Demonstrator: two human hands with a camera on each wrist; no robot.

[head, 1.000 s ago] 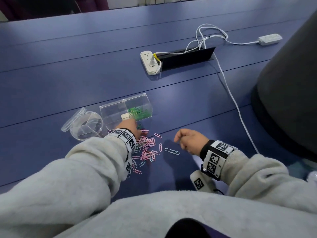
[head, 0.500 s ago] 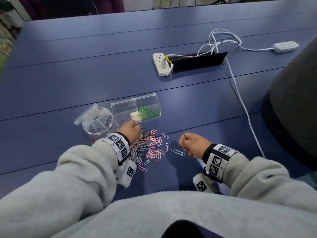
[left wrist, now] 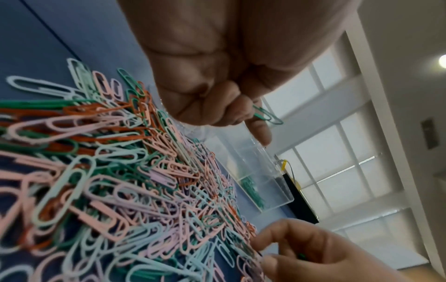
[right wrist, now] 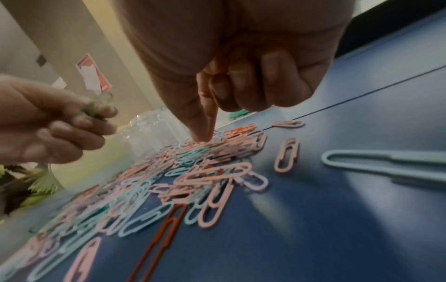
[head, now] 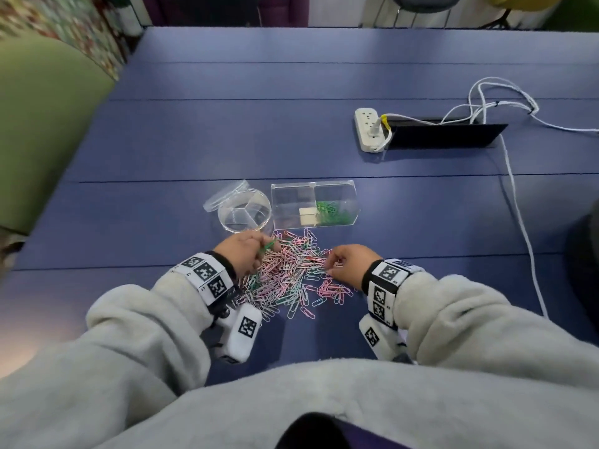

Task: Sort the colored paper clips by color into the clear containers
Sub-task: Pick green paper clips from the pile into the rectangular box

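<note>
Between thumb and curled fingers, the left hand (head: 244, 251) pinches a green clip (left wrist: 266, 115) above the pile (head: 288, 273); the right hand (head: 348, 262), index down, empty, probes. Next, I judge: carry it ahead-right into the rectangular box (head: 337, 192) holding greens.

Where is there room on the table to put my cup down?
Bare blue table lies beyond the round dish and clear box, left of the power strip. It is crowded at the paper clip pile between both hands.
</note>
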